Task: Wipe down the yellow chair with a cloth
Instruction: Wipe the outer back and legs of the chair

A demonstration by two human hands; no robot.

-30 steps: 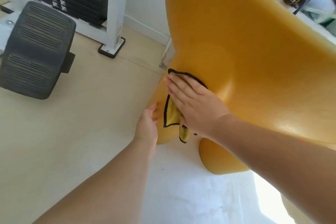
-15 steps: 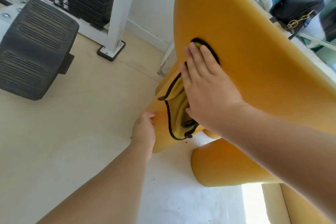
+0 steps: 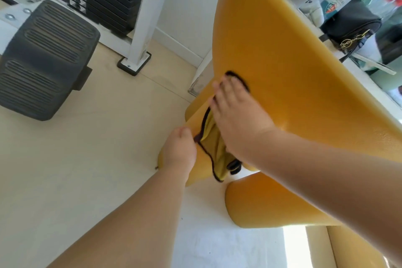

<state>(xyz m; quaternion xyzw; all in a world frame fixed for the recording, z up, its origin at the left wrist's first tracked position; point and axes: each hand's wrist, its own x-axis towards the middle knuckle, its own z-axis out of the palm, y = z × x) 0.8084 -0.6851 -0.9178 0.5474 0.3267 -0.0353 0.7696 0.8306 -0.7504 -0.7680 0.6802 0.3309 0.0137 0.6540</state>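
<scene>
The yellow chair (image 3: 293,67) is a smooth moulded shell that fills the right half of the view, its back sloping up and away from me. A yellow cloth (image 3: 212,150) with a dark hem lies flat against that back. My right hand (image 3: 237,119) presses the cloth onto the chair with straight fingers spread over it. Lower down, my left hand (image 3: 178,150) grips the chair's left edge, fingers curled round behind it and out of sight.
A dark ribbed foot plate (image 3: 43,61) and a white weight-stack frame post (image 3: 141,17) stand on the pale floor at the left. A black handbag (image 3: 352,26) and bottles sit on a white ledge behind the chair. A white mat (image 3: 217,241) lies under the chair.
My right hand slid the cloth up the chair back from low near the edge to mid-height. The left hand stayed on the chair's edge, and my head moved a little.
</scene>
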